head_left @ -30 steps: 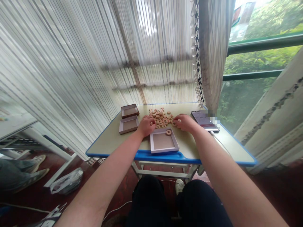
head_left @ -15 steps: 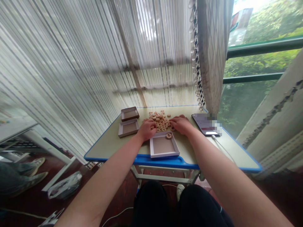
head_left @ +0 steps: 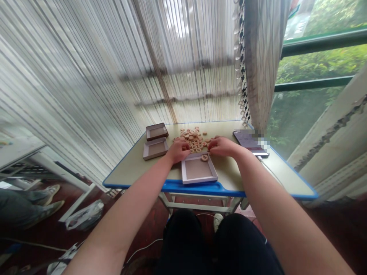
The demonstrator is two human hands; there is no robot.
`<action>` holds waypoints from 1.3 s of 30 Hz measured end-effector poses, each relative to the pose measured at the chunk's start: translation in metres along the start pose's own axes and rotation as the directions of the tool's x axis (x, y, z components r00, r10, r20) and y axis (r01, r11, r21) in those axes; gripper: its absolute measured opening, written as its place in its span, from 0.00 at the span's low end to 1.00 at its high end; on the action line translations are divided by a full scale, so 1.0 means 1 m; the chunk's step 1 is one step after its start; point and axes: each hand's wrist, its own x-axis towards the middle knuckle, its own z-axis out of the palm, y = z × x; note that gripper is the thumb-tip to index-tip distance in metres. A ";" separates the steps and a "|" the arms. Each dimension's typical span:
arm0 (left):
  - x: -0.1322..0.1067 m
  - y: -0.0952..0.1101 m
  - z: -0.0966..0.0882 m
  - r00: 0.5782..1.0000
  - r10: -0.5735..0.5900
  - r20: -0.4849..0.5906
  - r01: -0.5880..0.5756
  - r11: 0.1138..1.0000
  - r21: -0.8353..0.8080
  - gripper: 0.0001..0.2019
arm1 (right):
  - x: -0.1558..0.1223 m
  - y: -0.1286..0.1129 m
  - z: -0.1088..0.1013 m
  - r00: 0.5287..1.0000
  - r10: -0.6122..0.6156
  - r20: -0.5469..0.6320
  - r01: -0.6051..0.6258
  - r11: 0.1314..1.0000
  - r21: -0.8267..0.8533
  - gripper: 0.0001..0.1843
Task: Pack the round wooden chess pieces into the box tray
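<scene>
A loose heap of round wooden Chinese chess pieces covers the middle of the table, some stacked on others. At its left edge my left hand is closed, with a piece between thumb and fingers. My right hand curls its fingers down at the heap's right edge; what lies under the fingertips is mostly hidden. Just in front of the heap is a shallow white-rimmed box. One chess piece rests in its far right corner, marked face up.
Two more shallow boxes, a pale one and a darker-edged one, lie at the left. A phone with a white cable is at the right. Blue edging borders the table; a string curtain hangs behind.
My right hand has shifted slightly right, away from the heap's middle. The left hand stays at the heap's left side. The whole view has tilted a little, so the table sits higher.
</scene>
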 end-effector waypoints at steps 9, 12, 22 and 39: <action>-0.001 0.003 -0.002 0.998 0.006 0.064 -0.002 0.999 -0.053 0.12 | -0.009 -0.002 0.001 0.997 -0.044 -0.069 0.035 0.992 -0.122 0.14; 0.000 -0.001 -0.001 0.998 -0.026 0.061 0.029 0.998 -0.061 0.12 | -0.014 -0.012 -0.004 0.977 -0.089 -0.192 0.083 0.996 -0.038 0.16; 0.000 -0.013 0.004 0.998 -0.047 -0.033 0.043 0.994 -0.100 0.11 | -0.030 -0.058 0.013 0.914 -0.399 -0.069 0.384 0.908 -0.164 0.17; -0.001 -0.011 0.005 0.996 0.019 -0.088 -0.023 0.999 -0.045 0.11 | -0.024 -0.039 0.007 0.972 -0.223 -0.076 0.203 0.956 -0.210 0.07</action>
